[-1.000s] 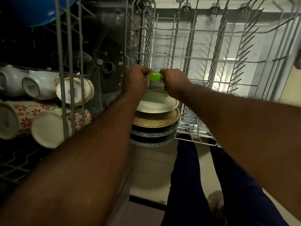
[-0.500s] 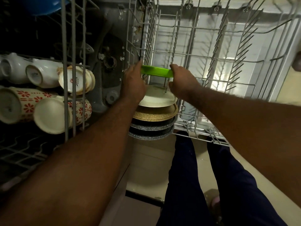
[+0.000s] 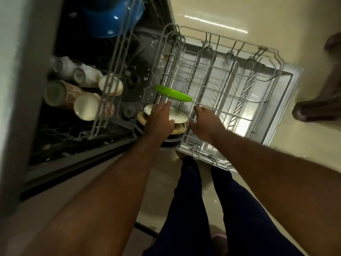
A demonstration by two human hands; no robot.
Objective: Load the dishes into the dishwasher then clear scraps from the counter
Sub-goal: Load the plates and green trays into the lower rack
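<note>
Dishwasher loading, one moment, listed from the person outward

- Legs (image 3: 193, 209): dark trousers, standing at the near corner of the lower rack, so both arms reach it without stretching
- Left hand (image 3: 160, 120): fingers straight and a little spread, lying over the white plate; it holds nothing. Fingertips come close under the green plate (contact cannot be told), probably ready to steady it
- Right hand (image 3: 203, 123): at the rack's near wires, fingers bent; whether it grips a wire or only rests there cannot be told
- White plate (image 3: 178, 117), tan plate (image 3: 180, 128), dark plates (image 3: 170, 143): lined up edge-on at the rack's near left corner, one behind another, kept apart by the tines so water can reach each face
- Green plate (image 3: 173, 92): the task's thing in hand, on edge in the next slot beyond the white plate, free of both hands
- Lower rack (image 3: 239, 85): pulled out over the open door (image 3: 293, 85), its right side bare of dishes
- Upper rack (image 3: 114, 58): mugs (image 3: 86, 108) on their sides to drain; blue bowl (image 3: 108, 17) farthest in

Judged: loading unfinished, counter scraps not yet begun
</note>
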